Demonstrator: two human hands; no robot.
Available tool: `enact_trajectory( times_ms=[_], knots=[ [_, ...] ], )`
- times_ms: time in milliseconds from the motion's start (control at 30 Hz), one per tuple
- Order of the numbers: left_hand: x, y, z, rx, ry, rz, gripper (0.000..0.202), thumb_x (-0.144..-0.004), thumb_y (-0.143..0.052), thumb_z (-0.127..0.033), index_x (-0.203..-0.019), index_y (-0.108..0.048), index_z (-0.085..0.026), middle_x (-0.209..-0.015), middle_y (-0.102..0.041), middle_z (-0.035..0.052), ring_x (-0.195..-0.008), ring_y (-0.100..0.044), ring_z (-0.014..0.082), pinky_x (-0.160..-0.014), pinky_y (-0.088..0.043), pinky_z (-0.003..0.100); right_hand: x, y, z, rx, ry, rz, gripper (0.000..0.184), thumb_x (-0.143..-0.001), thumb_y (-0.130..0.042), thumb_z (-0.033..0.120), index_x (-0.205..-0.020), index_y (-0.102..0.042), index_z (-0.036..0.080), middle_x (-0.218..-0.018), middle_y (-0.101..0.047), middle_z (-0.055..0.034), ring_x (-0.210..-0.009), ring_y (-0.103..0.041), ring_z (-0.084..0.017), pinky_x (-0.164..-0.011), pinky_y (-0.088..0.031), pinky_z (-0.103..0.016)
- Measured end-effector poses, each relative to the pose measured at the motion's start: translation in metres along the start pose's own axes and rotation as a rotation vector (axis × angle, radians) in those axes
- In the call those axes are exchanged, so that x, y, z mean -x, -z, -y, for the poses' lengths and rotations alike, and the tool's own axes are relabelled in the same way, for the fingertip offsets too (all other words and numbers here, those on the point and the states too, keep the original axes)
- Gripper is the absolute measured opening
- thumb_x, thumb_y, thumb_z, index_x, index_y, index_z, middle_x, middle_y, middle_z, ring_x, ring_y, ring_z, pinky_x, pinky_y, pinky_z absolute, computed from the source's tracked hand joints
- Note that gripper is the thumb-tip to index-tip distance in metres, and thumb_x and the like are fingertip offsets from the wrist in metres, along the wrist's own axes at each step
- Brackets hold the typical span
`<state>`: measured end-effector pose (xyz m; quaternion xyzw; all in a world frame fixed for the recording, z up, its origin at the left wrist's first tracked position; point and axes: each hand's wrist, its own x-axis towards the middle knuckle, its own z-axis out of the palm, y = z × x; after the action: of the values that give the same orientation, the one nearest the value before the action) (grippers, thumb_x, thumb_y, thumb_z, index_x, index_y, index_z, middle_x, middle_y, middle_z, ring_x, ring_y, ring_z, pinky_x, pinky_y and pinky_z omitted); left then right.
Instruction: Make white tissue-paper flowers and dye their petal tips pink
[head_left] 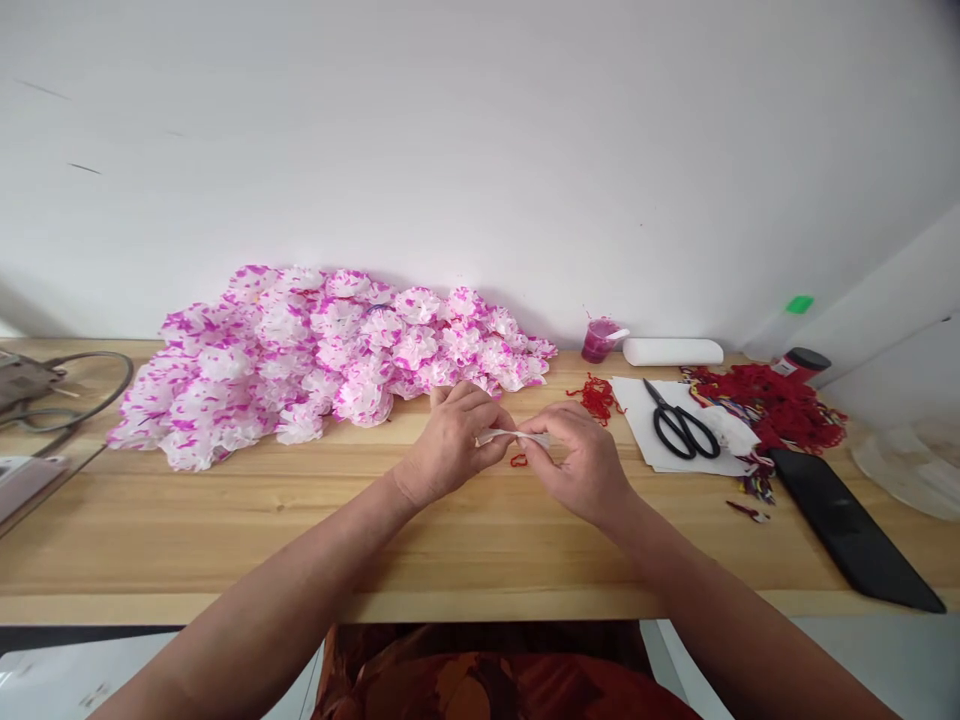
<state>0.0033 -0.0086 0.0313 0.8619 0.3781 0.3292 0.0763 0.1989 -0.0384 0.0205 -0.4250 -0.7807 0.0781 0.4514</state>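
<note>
Over the table's middle, my left hand (456, 440) and my right hand (586, 462) face each other, fingertips nearly meeting. A narrow folded strip of white paper (535, 438), gathered at its middle, runs between them. Each hand is closed on one side of it, thumb against fingers. Below the strip, a short piece of red yarn (518, 461) shows on the wood. Just beyond my right hand lies a small tangle of red yarn (598, 398). Behind my left hand rises a long heap of white paper flowers with magenta-tinted edges (285, 350).
Against the wall stand a cup of magenta liquid (598, 342) and a white rounded block (673, 351). Black-handled scissors (681, 425) rest on white paper sheets (637, 420). Further right are a red yarn pile (799, 405) and a black flat object (851, 525). Cables (112, 400) lie left.
</note>
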Motion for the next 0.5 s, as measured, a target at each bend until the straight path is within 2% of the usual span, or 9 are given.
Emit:
enact_trajectory(
  times_ms=[267,500],
  knots=[
    [0.010,-0.009,0.017,0.083,0.004,-0.016,0.012,-0.092,-0.066,-0.032,-0.089,-0.075,-0.025,-0.086,-0.074,0.0010,-0.089,-0.058,0.0194,-0.083,-0.030,0.037,0.006,-0.010,-0.014,-0.055,0.002,0.030,0.010,-0.086,-0.067,0.014,-0.090,-0.068,0.023,-0.082,-0.072,-0.0015,-0.083,-0.062,-0.020,-0.080,-0.050,-0.036],
    [0.012,-0.007,0.017,0.120,0.023,-0.041,0.009,-0.088,-0.071,-0.032,-0.089,-0.076,-0.024,-0.084,-0.074,0.0014,-0.085,-0.060,0.0191,-0.081,-0.033,0.036,0.009,-0.013,-0.013,-0.026,-0.004,0.016,0.014,-0.083,-0.067,0.011,-0.092,-0.067,0.022,-0.085,-0.071,-0.0026,-0.086,-0.062,-0.021,-0.082,-0.050,-0.038]
  ],
)
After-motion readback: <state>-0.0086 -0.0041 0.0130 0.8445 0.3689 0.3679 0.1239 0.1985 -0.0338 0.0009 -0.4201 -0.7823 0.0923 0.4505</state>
